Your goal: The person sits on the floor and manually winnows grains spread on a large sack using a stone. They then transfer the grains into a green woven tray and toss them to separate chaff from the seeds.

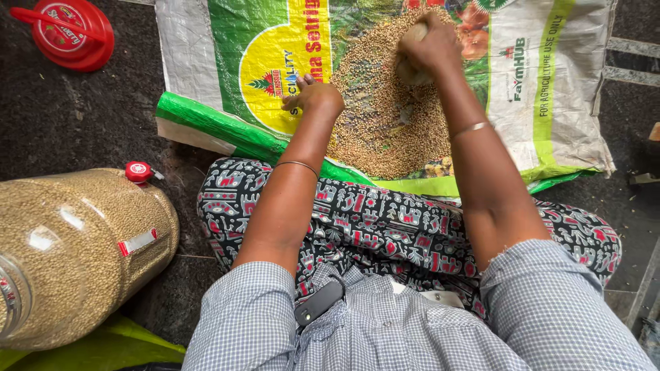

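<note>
The heap of grain (385, 110) lies on the printed sack (550, 89) spread far ahead. Your right hand (427, 47) cups a fistful above it; your left hand (317, 95), loosely curled, rests at its left edge. A grain-filled jar (75, 254) lies near left.

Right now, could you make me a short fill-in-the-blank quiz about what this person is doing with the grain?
1. The grain pile lies spread on a printed ____.
2. The right hand is over the pile, while the ____ hand rests at its edge.
3. The big clear jar lying on its side is full of ____.
4. The round lid on the floor is ____.

Missing words: sack; left; grain; red
</note>
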